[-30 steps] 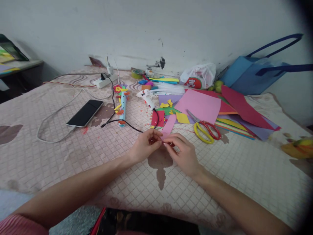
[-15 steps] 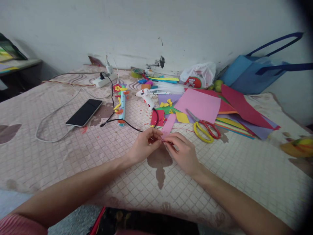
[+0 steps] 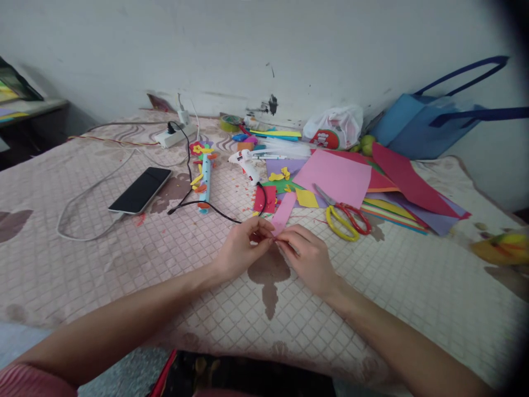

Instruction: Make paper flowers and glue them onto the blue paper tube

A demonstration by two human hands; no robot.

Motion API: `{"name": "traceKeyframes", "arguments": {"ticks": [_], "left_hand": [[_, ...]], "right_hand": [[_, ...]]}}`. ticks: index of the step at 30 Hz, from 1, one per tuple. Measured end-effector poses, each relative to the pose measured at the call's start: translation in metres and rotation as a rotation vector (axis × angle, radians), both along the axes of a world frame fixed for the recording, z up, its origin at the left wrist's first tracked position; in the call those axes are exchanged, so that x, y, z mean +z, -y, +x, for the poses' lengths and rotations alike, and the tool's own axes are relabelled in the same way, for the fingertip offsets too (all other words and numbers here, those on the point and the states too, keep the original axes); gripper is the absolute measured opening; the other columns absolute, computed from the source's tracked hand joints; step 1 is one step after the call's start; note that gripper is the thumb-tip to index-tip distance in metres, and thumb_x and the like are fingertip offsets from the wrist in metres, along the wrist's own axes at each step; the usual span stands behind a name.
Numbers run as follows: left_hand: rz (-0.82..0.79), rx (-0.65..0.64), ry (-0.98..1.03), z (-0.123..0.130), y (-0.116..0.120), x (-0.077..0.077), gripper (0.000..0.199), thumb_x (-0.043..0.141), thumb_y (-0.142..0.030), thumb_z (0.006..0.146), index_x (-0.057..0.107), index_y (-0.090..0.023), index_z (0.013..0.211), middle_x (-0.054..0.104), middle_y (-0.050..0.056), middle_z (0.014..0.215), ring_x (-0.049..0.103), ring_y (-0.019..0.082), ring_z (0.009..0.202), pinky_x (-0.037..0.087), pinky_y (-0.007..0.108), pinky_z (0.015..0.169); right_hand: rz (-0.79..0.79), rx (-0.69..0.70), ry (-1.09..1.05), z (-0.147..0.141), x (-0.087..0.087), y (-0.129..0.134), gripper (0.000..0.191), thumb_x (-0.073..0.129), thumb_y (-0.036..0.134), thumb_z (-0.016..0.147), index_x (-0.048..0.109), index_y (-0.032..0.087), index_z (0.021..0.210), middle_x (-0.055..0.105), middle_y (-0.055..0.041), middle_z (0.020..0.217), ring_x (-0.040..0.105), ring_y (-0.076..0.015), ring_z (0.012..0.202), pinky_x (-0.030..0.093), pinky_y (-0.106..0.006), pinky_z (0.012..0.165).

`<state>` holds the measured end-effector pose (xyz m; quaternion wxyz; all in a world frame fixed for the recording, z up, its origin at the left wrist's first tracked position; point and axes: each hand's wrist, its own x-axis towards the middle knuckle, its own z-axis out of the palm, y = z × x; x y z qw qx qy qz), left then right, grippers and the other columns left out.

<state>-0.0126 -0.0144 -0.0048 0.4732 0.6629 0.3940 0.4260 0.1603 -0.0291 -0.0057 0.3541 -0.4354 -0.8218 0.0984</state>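
My left hand [image 3: 243,245] and my right hand [image 3: 308,253] meet fingertip to fingertip over the front middle of the table. Both are closed in a pinch on a small pink piece [image 3: 274,237], mostly hidden by the fingers. Right behind the fingertips is a pink paper strip [image 3: 285,210]; whether it joins the pinched piece I cannot tell. Scissors [image 3: 343,220] with one yellow and one red handle lie to the right of my right hand. A white glue gun [image 3: 248,167] rests behind the hands, its black cord running close to my left hand.
Coloured sheets [image 3: 336,176] are piled at the right, before a blue bag [image 3: 413,127] and a white plastic bag [image 3: 334,128]. A light-blue stick with coloured cutouts [image 3: 205,179] lies left of centre. Further left are a charging phone [image 3: 141,190] and a power strip [image 3: 176,136].
Both hands keep nearly the same pinch, with only slight finger movement. The whole view has shifted a little; the things on the table lie as before.
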Motion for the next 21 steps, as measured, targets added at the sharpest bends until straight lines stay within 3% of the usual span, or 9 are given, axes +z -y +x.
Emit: {"name": "traceKeyframes", "arguments": {"ticks": [12,16,21], "left_hand": [[0.1,-0.007,-0.109,-0.0035,0.0006,0.0026,0.019,0.054,-0.012,0.078,0.058,-0.016,0.096,0.066,0.004,0.084,0.063,0.013,0.079,0.051,0.027,0.074],[0.061,0.027,-0.082,-0.0048,-0.0023,0.0082,0.014,0.057,-0.017,0.079,0.06,-0.015,0.092,0.064,0.004,0.085,0.062,0.014,0.079,0.051,0.027,0.074],[0.003,-0.053,-0.06,-0.0049,-0.0046,0.0065,0.01,0.061,-0.017,0.076,0.061,-0.014,0.086,0.063,0.003,0.082,0.06,0.013,0.075,0.05,0.026,0.071]], "right_hand": [[0.014,0.03,0.147,0.0015,0.0033,-0.0003,0.021,0.042,0.015,0.091,0.061,0.018,0.085,0.061,-0.0072,0.085,0.055,-0.0191,0.08,0.045,-0.033,0.072],[0.053,0.059,0.207,0.0023,0.0049,-0.0028,0.02,0.042,0.014,0.09,0.06,0.019,0.084,0.062,-0.0062,0.086,0.054,-0.0198,0.081,0.042,-0.034,0.072],[0.039,0.033,0.183,0.0016,0.0038,-0.0036,0.018,0.046,0.015,0.09,0.059,0.018,0.078,0.061,-0.0059,0.081,0.053,-0.0196,0.078,0.042,-0.034,0.072]]}}
